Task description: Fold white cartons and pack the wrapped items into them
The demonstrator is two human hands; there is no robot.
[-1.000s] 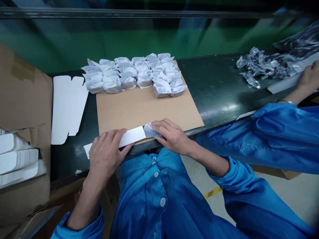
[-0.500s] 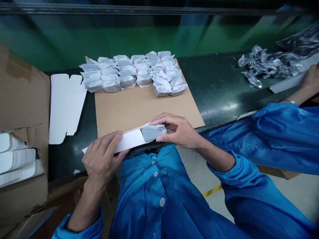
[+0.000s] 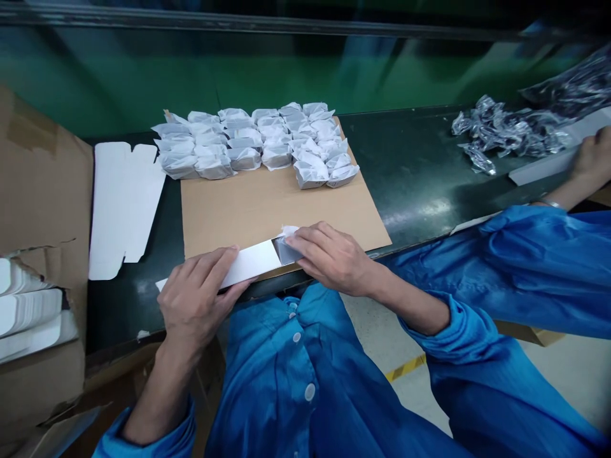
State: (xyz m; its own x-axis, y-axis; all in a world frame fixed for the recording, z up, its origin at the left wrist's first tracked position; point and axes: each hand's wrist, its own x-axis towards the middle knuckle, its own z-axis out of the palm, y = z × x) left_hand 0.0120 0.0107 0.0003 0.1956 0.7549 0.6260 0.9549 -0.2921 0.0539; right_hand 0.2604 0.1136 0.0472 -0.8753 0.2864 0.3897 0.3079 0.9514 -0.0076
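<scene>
My left hand (image 3: 198, 296) is wrapped around a long white box (image 3: 252, 262) at the front edge of the bench. A wrapped packet (image 3: 286, 251), pale grey with white film at its edge, sits partly inside the box's right end. My right hand (image 3: 331, 257) has its fingers closed over the packet's outer end and hides part of it. Beyond my hands, several wrapped packets (image 3: 245, 159) of the same look stand in rows on a brown cardboard sheet (image 3: 229, 207).
A flat white box blank (image 3: 123, 210) lies left on the dark bench (image 3: 405, 146). Further left, a torn carton (image 3: 42, 184) holds stacked white blanks (image 3: 31, 312). At right are clear-bagged parts (image 3: 510, 130) and a co-worker's hand (image 3: 594, 156) at a white box (image 3: 544, 166).
The grey packet has slid left, deeper into the white box. My right hand has followed it leftward, its fingers now over the packet's end. My left hand keeps its grip.
</scene>
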